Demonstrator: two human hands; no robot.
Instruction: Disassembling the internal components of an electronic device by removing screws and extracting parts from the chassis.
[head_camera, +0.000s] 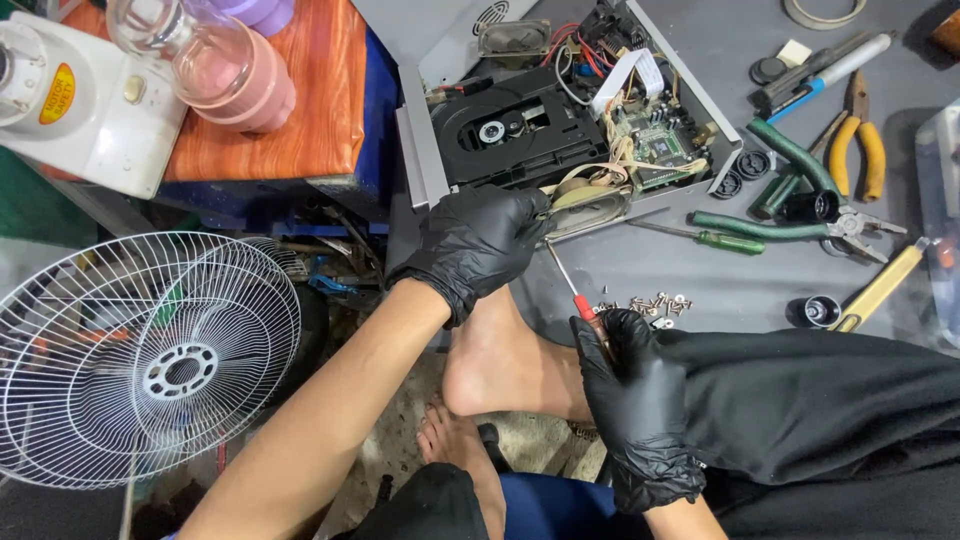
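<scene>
fan guard: the white wire fan guard (150, 360) lies far out past the left arm, well apart from both hands.

blender: a white blender (85, 95) sits on an orange board, up and away from the left hand.

left hand: the left hand (478, 245) wears a black glove. It is curled down on the front edge of the player (570, 110), pressing near the speaker (590, 205) at that edge. The fingers are bent, but I cannot tell if they pinch anything.

player: the open player lies just past the left hand, farther from the body. Its lid is off, so the black disc tray and the green board show.

screwdriver: the thin screwdriver (568, 282) runs on a slant. Its tip is up by the left hand's fingers, at the player's front edge. Its red handle points down toward the right hand. So its long line goes from one hand to the other.

right hand: the right hand (632, 395), also in a black glove, is shut around the red handle. It is closer to the body than the left hand.

screws: a small bunch of loose screws (655, 303) lies just above the right hand, near the handle.

tools: yellow pliers (860, 145) and a green screwdriver (725, 240) lie off past the right hand, well apart from it.

nearer hand: the left hand is nearer to the player; the right hand is nearer to the screws.
</scene>
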